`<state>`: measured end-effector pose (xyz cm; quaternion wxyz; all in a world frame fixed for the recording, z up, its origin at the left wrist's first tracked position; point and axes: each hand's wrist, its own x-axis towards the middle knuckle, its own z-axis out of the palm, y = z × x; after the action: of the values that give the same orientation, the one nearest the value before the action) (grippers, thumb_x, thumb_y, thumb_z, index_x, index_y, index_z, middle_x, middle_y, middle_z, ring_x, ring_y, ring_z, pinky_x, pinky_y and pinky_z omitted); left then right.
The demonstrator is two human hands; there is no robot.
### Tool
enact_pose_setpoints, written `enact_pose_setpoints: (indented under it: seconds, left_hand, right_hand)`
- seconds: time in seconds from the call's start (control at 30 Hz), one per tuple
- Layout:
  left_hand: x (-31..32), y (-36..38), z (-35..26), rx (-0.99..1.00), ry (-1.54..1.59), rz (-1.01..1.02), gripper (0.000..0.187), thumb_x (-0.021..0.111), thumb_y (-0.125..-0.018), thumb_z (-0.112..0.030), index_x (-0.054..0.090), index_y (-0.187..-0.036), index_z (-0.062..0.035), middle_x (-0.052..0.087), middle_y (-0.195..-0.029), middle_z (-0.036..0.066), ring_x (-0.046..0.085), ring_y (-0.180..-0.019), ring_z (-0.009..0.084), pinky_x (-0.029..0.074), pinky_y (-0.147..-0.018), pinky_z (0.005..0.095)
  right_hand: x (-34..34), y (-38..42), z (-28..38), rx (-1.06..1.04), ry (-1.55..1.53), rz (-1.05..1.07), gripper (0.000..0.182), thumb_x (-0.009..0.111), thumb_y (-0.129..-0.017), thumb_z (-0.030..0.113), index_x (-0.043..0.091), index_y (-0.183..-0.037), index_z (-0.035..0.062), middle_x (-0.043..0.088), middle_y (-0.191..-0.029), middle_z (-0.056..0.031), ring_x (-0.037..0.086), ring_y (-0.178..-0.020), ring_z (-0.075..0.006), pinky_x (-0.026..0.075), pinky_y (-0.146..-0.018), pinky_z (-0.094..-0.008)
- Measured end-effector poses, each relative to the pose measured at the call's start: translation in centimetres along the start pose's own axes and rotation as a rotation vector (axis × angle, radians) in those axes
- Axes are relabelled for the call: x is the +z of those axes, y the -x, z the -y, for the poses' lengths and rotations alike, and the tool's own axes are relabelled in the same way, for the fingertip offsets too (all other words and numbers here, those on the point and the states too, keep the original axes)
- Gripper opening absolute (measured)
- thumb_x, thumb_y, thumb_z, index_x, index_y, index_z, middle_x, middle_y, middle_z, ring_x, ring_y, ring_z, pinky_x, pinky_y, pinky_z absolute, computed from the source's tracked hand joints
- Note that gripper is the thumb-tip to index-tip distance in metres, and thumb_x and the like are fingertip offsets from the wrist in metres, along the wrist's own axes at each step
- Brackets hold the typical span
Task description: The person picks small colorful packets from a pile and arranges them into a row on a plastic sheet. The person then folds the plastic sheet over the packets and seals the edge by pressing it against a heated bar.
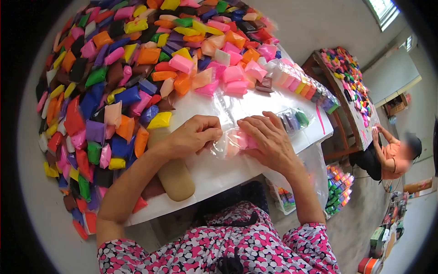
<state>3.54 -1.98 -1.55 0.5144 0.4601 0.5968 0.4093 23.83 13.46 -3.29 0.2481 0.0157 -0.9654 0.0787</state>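
A clear plastic bag (224,147) lies on the white table near its front edge, with peach and pink packets (236,140) inside. My left hand (196,132) pinches the left edge of this bag with curled fingers. Over the bag's right part, my right hand (269,139) is bent round the pink packets, its fingertips partly hiding them. Just right of that hand rests another clear bag (294,119) holding dark and green packets. Beneath my left forearm is a long tan block with rounded ends (175,180).
A large heap of colourful small packets (123,91) covers the table's left and far sides. Filled clear bags (303,84) line the back right. A white basket (285,201) stands below the right edge. Farther right, a person (394,155) works at another packet-covered table (315,68).
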Motion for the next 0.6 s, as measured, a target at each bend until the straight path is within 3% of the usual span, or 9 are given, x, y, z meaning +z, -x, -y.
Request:
enact_pose_setpoints:
  seconds: [0.13, 0.17, 0.23, 0.33, 0.43, 0.47, 0.57, 0.6]
  left_hand:
    - [-0.4, 0.2, 0.4, -0.053, -0.077, -0.026, 0.018, 0.053, -0.098, -0.022, 0.055, -0.09, -0.0061, 0.055, -0.078, -0.002, 0.053, -0.068, 0.0064, 0.045, -0.064, 0.022]
    - [0.0, 0.2, 0.0, 0.014, -0.148, -0.09, 0.019, 0.058, -0.095, -0.024, 0.056, -0.096, -0.0051, 0.056, -0.085, 0.0, 0.055, -0.075, 0.0092, 0.047, -0.07, 0.0253]
    - [1.0, 0.4, -1.4, 0.151, -0.29, -0.216, 0.03, 0.066, -0.091, -0.026, 0.057, -0.108, -0.0031, 0.06, -0.099, 0.005, 0.06, -0.091, 0.0148, 0.05, -0.082, 0.0319]
    - [2.3, 0.0, -0.3, 0.535, -0.54, -0.211, 0.065, 0.081, -0.078, -0.029, 0.052, -0.128, -0.0001, 0.058, -0.118, 0.011, 0.056, -0.111, 0.0223, 0.045, -0.098, 0.0374]
    - [2.6, -0.7, 1.1, 0.41, -0.634, -0.156, 0.083, 0.089, -0.068, -0.03, 0.05, -0.135, -0.0003, 0.058, -0.122, 0.016, 0.056, -0.115, 0.026, 0.043, -0.102, 0.0343]
    - [2.5, -0.8, 1.2, 0.503, -0.657, -0.217, 0.072, 0.087, -0.071, -0.03, 0.055, -0.127, 0.0007, 0.063, -0.106, 0.014, 0.061, -0.1, 0.0213, 0.048, -0.09, 0.0311]
    - [2.0, -0.1, -0.8, 0.21, -0.457, -0.172, 0.067, 0.084, -0.071, -0.038, 0.057, -0.118, 0.0027, 0.064, -0.095, 0.019, 0.063, -0.088, 0.0312, 0.049, -0.082, 0.0374]
    - [1.9, -0.1, -0.8, 0.224, -0.487, -0.194, 0.066, 0.084, -0.071, -0.038, 0.057, -0.117, 0.002, 0.064, -0.093, 0.019, 0.062, -0.084, 0.0302, 0.049, -0.08, 0.0378]
  right_hand:
    - [-3.0, 1.1, -1.5, 0.177, 0.14, 0.019, 0.089, 0.089, -0.054, 0.037, 0.055, -0.13, 0.0076, 0.059, -0.124, -0.0091, 0.053, -0.12, -0.0258, 0.031, -0.109, -0.049]
    - [-3.8, 1.5, -2.1, 0.2, 0.168, 0.032, 0.088, 0.089, -0.054, 0.037, 0.055, -0.131, 0.008, 0.059, -0.124, -0.0094, 0.053, -0.12, -0.026, 0.031, -0.109, -0.0492]
    - [-5.2, 2.0, -3.3, 0.248, 0.225, 0.056, 0.088, 0.088, -0.055, 0.038, 0.055, -0.131, 0.009, 0.059, -0.124, -0.0099, 0.052, -0.121, -0.0265, 0.031, -0.109, -0.0497]
    - [-5.8, 2.4, -5.3, 0.289, 0.16, 0.114, 0.083, 0.088, -0.056, 0.038, 0.058, -0.128, 0.0096, 0.06, -0.122, -0.0115, 0.053, -0.118, -0.0277, 0.033, -0.107, -0.0464]
    - [-5.3, 2.4, -6.1, 0.329, 0.102, 0.164, 0.074, 0.088, -0.056, 0.038, 0.063, -0.119, 0.0083, 0.061, -0.114, -0.0117, 0.056, -0.11, -0.0282, 0.04, -0.1, -0.041]
    - [-5.3, 2.2, -5.9, 0.339, 0.097, 0.181, 0.072, 0.088, -0.056, 0.038, 0.063, -0.117, 0.0082, 0.062, -0.112, -0.0114, 0.056, -0.109, -0.0282, 0.041, -0.098, -0.0403]
    - [-5.4, 2.2, -5.6, 0.35, 0.076, 0.193, 0.066, 0.087, -0.059, 0.04, 0.065, -0.113, 0.0085, 0.064, -0.104, -0.0099, 0.058, -0.106, -0.0288, 0.043, -0.094, -0.04]
    - [-5.7, 2.3, -5.3, 0.37, 0.042, 0.182, 0.066, 0.087, -0.059, 0.04, 0.065, -0.114, 0.0088, 0.064, -0.104, -0.0099, 0.058, -0.106, -0.0292, 0.043, -0.094, -0.0402]
